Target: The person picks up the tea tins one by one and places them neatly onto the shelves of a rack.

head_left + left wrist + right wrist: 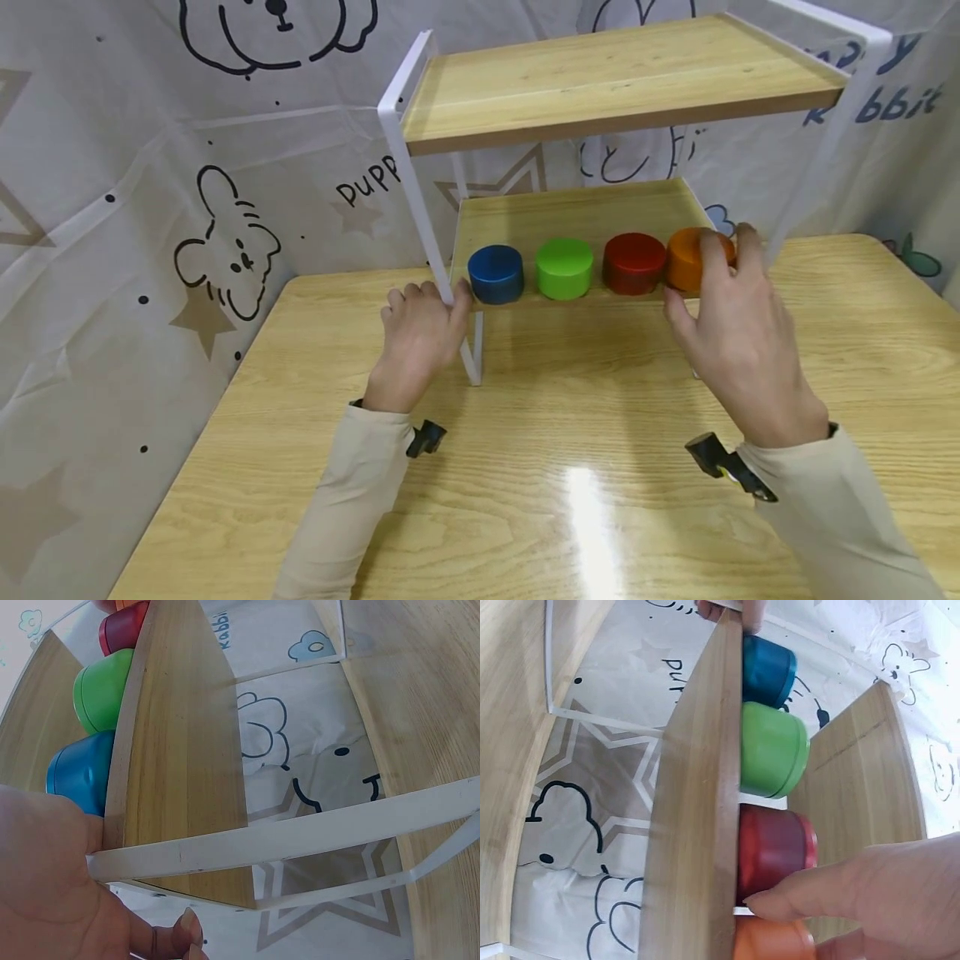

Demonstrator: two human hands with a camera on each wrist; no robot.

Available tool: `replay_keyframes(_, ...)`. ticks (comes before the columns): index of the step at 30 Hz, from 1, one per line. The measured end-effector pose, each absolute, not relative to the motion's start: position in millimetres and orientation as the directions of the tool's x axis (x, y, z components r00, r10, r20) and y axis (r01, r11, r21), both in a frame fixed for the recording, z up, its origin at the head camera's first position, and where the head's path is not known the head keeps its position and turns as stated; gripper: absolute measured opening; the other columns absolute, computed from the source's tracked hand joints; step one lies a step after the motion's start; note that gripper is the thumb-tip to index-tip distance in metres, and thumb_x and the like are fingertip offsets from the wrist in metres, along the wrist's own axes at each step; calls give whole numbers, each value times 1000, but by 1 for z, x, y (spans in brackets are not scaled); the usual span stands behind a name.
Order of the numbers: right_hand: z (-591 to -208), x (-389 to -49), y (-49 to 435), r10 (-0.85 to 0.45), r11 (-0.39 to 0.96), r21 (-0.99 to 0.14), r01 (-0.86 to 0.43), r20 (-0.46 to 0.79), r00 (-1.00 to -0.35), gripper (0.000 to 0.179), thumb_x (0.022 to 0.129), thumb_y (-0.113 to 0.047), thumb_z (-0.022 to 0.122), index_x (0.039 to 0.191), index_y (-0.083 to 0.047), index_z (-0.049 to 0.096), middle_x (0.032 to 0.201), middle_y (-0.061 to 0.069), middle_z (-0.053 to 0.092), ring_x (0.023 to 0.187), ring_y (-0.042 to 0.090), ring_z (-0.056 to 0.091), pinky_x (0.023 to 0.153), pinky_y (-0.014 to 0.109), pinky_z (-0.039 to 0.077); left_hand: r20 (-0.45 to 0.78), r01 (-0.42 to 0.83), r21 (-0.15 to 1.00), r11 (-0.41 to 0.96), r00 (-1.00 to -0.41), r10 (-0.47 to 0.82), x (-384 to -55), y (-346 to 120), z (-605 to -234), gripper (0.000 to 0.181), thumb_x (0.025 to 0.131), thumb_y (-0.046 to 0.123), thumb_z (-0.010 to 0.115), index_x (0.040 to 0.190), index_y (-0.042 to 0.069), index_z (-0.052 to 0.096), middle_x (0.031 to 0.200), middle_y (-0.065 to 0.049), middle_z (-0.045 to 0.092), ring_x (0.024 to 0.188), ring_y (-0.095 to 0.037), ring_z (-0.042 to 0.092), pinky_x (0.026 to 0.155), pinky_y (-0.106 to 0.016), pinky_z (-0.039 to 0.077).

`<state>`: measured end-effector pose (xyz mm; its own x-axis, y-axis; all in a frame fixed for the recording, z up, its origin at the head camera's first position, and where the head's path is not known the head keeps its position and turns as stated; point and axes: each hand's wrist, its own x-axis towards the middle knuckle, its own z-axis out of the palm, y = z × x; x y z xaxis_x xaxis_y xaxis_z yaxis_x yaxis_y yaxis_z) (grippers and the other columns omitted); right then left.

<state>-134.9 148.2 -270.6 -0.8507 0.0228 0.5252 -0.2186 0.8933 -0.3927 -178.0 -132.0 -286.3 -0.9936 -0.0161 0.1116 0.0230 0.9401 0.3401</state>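
Note:
Four round lidded tins, blue (496, 275), green (564, 269), red (634, 265) and orange (682, 260), stand in a row along the front of the lower board (577, 204) of a two-tier shelf. At the row's right end, my right hand (750, 350) holds the orange tin, thumb at its left near the red one and fingers over its far side. My left hand (422, 333) grips the shelf's white front-left post (422, 212) at the lower board, its thumb close to the blue tin. In the right wrist view the orange tin (769, 941) is partly cut off.
The shelf's upper board (615, 79) overhangs the tins, with white metal frames at both ends. Underneath is a wooden table (525, 483) with a light reflection near the front. A printed cloth (97, 275) with cartoon animals and stars hangs behind and to the left.

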Motion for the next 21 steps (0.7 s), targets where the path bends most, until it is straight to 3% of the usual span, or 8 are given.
replay_keyframes(10, -260, -120, 147, -5, 901, -363, -237, 539, -842, 61, 87, -15, 67, 135, 9, 40, 134, 37, 36, 77, 55, 53, 62, 65, 45, 108, 21, 342, 940, -994, -17, -178, -133, -285, 64, 101, 48, 16, 91, -3, 54, 94, -21, 51, 95, -43, 44, 83, -51, 35)
replay_keyframes(17, -251, -109, 150, -7, 899, -359, -250, 559, -829, 66, 85, -14, 70, 139, 8, 39, 137, 35, 39, 93, 59, 53, 69, 67, 44, 107, 18, 349, 937, -994, -21, -177, -132, -284, 63, 101, 48, 17, 89, -2, 54, 93, -21, 50, 94, -43, 43, 83, -51, 35)
replay_keyframes(21, -247, -107, 156, 24, 906, -362, -220, 563, -826, 63, 86, -14, 70, 138, 7, 42, 133, 32, 46, 100, 56, 53, 67, 65, 45, 108, 20, 354, 935, -994, -20, -176, -131, -284, 63, 101, 48, 18, 90, -2, 54, 93, -20, 51, 93, -43, 43, 82, -51, 35)
